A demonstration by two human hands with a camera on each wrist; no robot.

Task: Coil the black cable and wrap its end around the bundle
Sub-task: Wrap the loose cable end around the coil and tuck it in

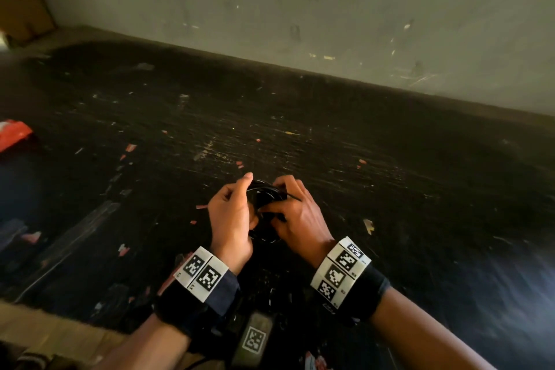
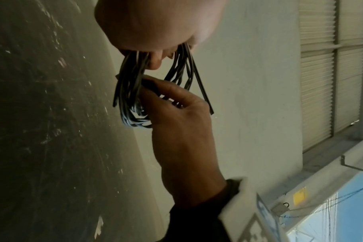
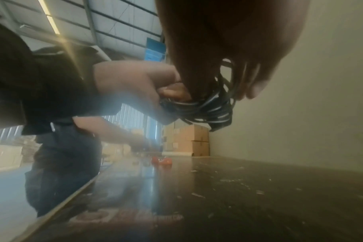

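The black cable (image 1: 264, 198) is wound into a small coil of several loops, held just above the dark table (image 1: 390, 189) at the centre. My left hand (image 1: 232, 207) grips the coil's left side, with the thumb raised over its top. My right hand (image 1: 295, 213) pinches the right side of the coil. A short straight cable end (image 1: 293, 196) pokes out over the right hand's fingers. In the left wrist view the loops (image 2: 130, 98) hang between my left hand (image 2: 155, 54) and my right hand (image 2: 176, 104), with the free end (image 2: 203, 93) running straight alongside. The right wrist view shows the coil (image 3: 211, 109) under my right hand (image 3: 228, 78).
A grey wall (image 1: 330, 9) bounds the table's far side. An orange-red object (image 1: 13, 134) lies at the left edge. Small paper scraps litter the surface. A dark device with a marker tag (image 1: 255, 336) sits by the near edge. Cardboard boxes (image 3: 189, 140) stand at the table's far left end.
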